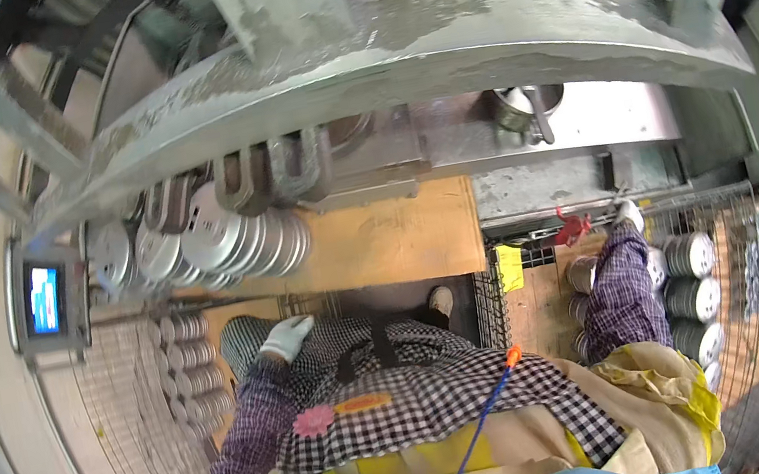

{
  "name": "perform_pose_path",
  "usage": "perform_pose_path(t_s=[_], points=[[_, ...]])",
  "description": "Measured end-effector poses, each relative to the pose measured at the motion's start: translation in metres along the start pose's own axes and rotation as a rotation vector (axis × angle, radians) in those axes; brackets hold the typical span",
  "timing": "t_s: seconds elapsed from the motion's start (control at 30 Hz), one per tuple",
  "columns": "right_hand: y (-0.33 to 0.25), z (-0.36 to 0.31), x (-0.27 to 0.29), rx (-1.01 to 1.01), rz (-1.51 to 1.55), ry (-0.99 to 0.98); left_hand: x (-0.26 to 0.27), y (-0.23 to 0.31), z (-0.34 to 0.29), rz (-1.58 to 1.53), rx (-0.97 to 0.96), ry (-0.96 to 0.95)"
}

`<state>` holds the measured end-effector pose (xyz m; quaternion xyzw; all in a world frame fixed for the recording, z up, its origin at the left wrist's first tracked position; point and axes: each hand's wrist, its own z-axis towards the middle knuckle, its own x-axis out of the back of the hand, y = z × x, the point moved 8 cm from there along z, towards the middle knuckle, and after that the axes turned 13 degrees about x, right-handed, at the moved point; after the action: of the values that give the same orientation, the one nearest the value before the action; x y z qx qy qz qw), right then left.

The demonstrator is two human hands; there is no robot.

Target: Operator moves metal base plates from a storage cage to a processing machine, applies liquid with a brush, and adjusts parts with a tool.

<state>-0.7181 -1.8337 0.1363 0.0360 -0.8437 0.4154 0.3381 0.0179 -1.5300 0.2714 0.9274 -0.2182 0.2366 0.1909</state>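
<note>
My left hand [288, 338], in a white glove, lies on my checkered lap with its fingers stretched out. Nothing shows in it. My right arm reaches forward, and the white-gloved right hand [629, 214] is at the front edge of the metal bench [534, 188], beside a red object [573, 227] whose kind I cannot make out. Its fingers are mostly hidden, so their grip does not show. Several silver metal discs [242, 236] with holes lean in rows on a tan board [389, 233], ahead of my left hand.
Wire baskets with stacked discs flank me at left [188, 357] and right [693, 298]. A metal beam [430, 61] crosses above the bench. U-shaped metal pieces [291, 166] are above the discs. A metal pot [515, 110] stands behind, and a small screen [44, 300] is at far left.
</note>
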Motion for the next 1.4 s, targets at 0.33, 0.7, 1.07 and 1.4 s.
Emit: perform_pose_path(t_s=[0.33, 0.7, 1.07, 1.4], points=[[-0.034, -0.018, 0.019, 0.127, -0.46, -0.064, -0.053, 0.041, -0.021, 0.03, -0.008, -0.087], [-0.019, 0.016, 0.024, 0.321, -0.769, -0.04, -0.017, 0.089, -0.087, -0.492, -0.253, -0.187], [0.066, -0.213, 0.037, -0.086, 0.907, -0.15, 0.177, 0.212, -0.172, -1.231, -0.796, -0.774], [0.484, -0.64, -0.099, -1.021, 0.6, 0.362, 0.189, 0.247, -0.174, -0.744, -0.685, -0.845]])
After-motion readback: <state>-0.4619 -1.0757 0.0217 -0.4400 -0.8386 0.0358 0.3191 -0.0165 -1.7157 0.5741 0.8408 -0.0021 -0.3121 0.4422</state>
